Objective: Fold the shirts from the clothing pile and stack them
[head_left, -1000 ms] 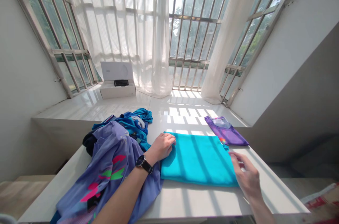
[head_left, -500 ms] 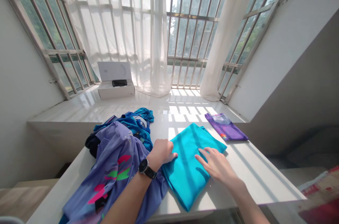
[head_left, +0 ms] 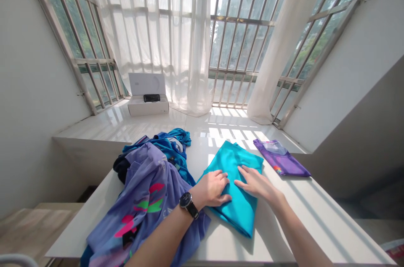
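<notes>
A folded turquoise cloth garment (head_left: 235, 162) lies flat on the white table (head_left: 303, 212) in front of me. My left hand (head_left: 214, 189), with a black watch (head_left: 186, 200) on its wrist, rests on the garment's left side, fingers stretched out. On the right part of the same cloth lies my right hand (head_left: 252, 181), palm down and fingers spread. Beside my left forearm is a heap of clothes, with a lavender garment (head_left: 158, 195) bearing pink and green shapes on top and blue clothing (head_left: 176, 157) behind it.
A folded purple garment (head_left: 284, 159) lies at the table's right rear. On the window ledge (head_left: 107, 126) stands an open white box (head_left: 148, 108) with a black object (head_left: 152, 98) in it. Sheer curtains (head_left: 189, 48) hang before barred windows. A curved grey rim (head_left: 19, 260) shows lower left.
My left hand has gone from a closed grip at the garment's left edge to lying flat on it. The turquoise cloth has turned slightly. The whole view has shifted a little.
</notes>
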Available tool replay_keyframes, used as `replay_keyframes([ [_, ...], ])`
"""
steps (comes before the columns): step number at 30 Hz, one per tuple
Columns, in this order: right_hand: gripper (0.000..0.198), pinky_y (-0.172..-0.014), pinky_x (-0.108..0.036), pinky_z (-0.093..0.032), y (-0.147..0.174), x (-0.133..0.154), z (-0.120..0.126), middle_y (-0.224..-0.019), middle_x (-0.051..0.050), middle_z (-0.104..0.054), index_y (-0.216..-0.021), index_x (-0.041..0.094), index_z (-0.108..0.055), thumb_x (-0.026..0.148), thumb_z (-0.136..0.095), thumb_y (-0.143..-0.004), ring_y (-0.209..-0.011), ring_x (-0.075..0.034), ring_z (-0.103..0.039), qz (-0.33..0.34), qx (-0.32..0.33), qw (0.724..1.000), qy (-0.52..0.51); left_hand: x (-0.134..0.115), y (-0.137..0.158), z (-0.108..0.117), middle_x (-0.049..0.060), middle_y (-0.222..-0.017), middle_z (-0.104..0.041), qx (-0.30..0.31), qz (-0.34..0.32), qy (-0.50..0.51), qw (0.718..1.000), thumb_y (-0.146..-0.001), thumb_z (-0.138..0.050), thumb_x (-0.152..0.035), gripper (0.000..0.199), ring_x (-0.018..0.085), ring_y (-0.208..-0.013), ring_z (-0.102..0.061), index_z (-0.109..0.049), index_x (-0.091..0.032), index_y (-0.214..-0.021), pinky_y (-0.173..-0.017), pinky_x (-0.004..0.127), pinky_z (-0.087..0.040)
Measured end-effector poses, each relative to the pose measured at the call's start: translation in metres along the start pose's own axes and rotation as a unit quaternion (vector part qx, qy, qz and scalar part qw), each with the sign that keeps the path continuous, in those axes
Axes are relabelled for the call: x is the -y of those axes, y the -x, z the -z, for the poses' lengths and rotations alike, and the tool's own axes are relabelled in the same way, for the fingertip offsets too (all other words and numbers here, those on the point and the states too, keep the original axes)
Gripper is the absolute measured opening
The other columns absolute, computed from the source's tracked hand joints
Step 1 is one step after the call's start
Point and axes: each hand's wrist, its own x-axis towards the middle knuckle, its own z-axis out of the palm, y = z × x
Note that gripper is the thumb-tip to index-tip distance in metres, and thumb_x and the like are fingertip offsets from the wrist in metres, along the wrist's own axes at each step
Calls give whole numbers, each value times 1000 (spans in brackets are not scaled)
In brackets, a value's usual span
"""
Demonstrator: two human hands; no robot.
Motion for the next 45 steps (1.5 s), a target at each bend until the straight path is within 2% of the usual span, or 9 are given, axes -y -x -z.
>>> replay_keyframes([
  [6, 57, -113, -53, -42, -52, 14, 9, -154, -18, -52, -143, 15, -59, 42, -58, -92, -142, -40, -46, 44, -63, 997, 16, 8, -3, -19, 20, -158, -45, -34, 94, -42, 994, -97, -47, -65, 74, 39, -148, -37, -51, -12, -148, -119, 52, -34],
  [10, 44, -111, -51, -47, -30, 45, -4, -147, -20, -58, -135, 14, -64, 33, -51, -97, -136, -35, -53, 117, -184, 975, -52, 14, -6, -29, 21, -159, -42, -63, 187, -59, 978, -98, -46, -61, 71, 41, -147, -37, -49, -12, -150, -120, 55, -32],
  [14, 33, -105, -49, -53, 8, 60, -26, -133, -15, -67, -121, 20, -71, 32, -47, -101, -124, -30, -63, 166, -204, 956, -133, 24, -12, -32, 22, -156, -44, -84, 233, -61, 967, -96, -53, -43, 61, 44, -145, -37, -51, -11, -148, -119, 57, -32],
  [20, 37, -112, -51, -49, 23, 44, -34, -139, -14, -66, -129, 20, -70, 35, -50, -101, -130, -30, -60, 158, -171, 957, -174, 43, -13, -4, 13, -127, -69, -67, 137, 103, 983, -95, -52, -20, 34, 25, -121, -62, -65, -17, -127, -106, 37, -48],
  [25, 40, -116, -51, -46, 25, 34, -30, -140, -11, -66, -130, 21, -70, 41, -50, -101, -136, -29, -56, 124, -157, 961, -191, 44, 3, 23, 6, -104, -75, -24, 96, 136, 986, -85, -72, -23, 19, 22, -100, -68, -75, -19, -104, -93, 30, -50],
  [30, 40, -116, -52, -46, 29, 28, -28, -138, -10, -68, -129, 23, -71, 43, -49, -102, -138, -29, -54, 86, -166, 961, -202, 41, 22, 35, 1, -113, -73, 63, 64, 101, 991, -64, -93, -35, 46, 27, -116, -61, -74, -25, -105, -106, 34, -44],
  [33, 43, -116, -52, -45, 28, 26, -30, -140, -12, -66, -131, 21, -70, 45, -48, -103, -140, -29, -53, 92, -168, 960, -206, 45, 29, 39, 2, -121, -70, 73, 75, 93, 990, -62, -93, -29, 51, 28, -124, -56, -72, -26, -109, -109, 36, -42],
  [42, 59, -122, -63, -31, 34, 42, -40, -161, -17, -42, -150, 18, -53, 53, -48, -102, -151, -36, -34, 161, -98, 976, -105, 52, 31, 43, 9, -108, -65, 66, 143, 85, 984, -64, -84, -17, 34, 26, -100, -64, -74, -16, -97, -91, 31, -53],
  [45, 59, -119, -61, -36, 32, 51, -36, -161, -17, -42, -150, 20, -52, 52, -51, -101, -150, -36, -36, 193, -98, 970, -114, 54, 32, 45, 9, -107, -66, 70, 154, 72, 983, -68, -74, -10, 28, 25, -96, -65, -74, -17, -95, -88, 30, -53],
])
